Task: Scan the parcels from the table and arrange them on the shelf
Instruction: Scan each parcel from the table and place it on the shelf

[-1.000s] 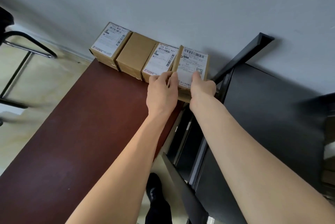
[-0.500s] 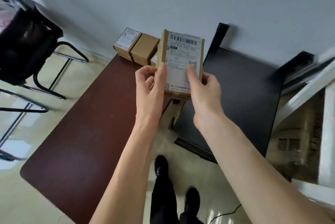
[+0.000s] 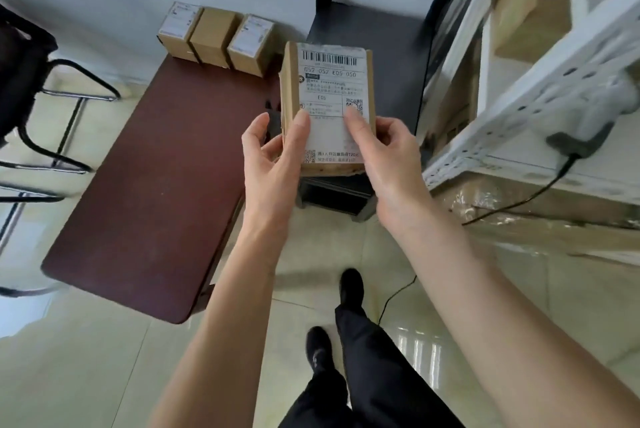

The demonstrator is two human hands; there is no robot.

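Head view shows the parcel (image 3: 329, 105) now lifted off the brown surface (image 3: 156, 185) and drawn back toward the body, nearer the white shelf (image 3: 540, 88); three parcels (image 3: 216, 38) remain by the wall. Left hand (image 3: 273, 164) and right hand (image 3: 388, 157) fingers grasp its lower edges, thumbs on the label. Cardboard looks worn; the barcode faces up, probably ready for scanning.

Matt cardboard parcel (image 3: 329, 109), glossy floor (image 3: 86, 375)

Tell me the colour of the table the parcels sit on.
Dark reddish-brown table, seen in the head view.
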